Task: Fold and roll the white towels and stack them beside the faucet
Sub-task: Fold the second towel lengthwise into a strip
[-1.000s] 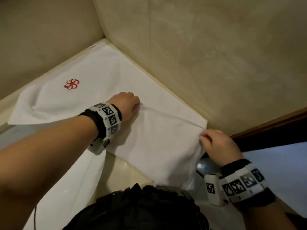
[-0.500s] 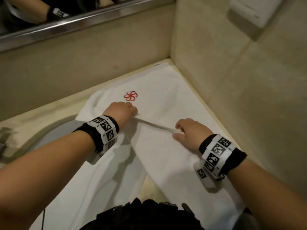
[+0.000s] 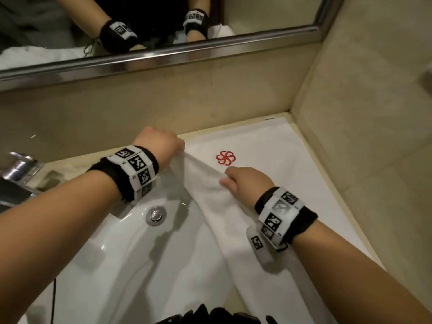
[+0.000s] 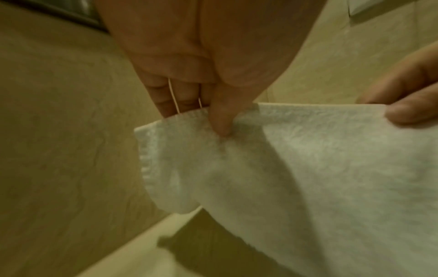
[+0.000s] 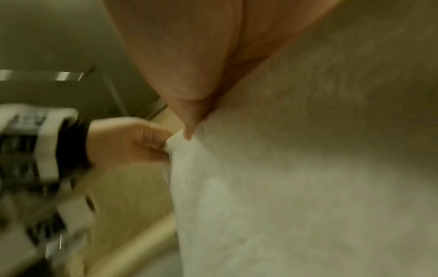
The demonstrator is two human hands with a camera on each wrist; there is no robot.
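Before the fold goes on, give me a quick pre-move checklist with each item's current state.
1. Left hand pinches the towel edge: ok.
2. Right hand holds the same edge: ok.
3. Edge taut between the two grips: ok.
4. Towel flat on the counter: not ok, part drapes into the sink.
5. Red logo uncovered: ok.
6. Room beside the faucet: cannot tell.

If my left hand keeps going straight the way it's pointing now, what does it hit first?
Most likely the beige wall under the mirror. The left hand, pinching the towel edge, points toward it over the counter's back edge; how near is unclear.
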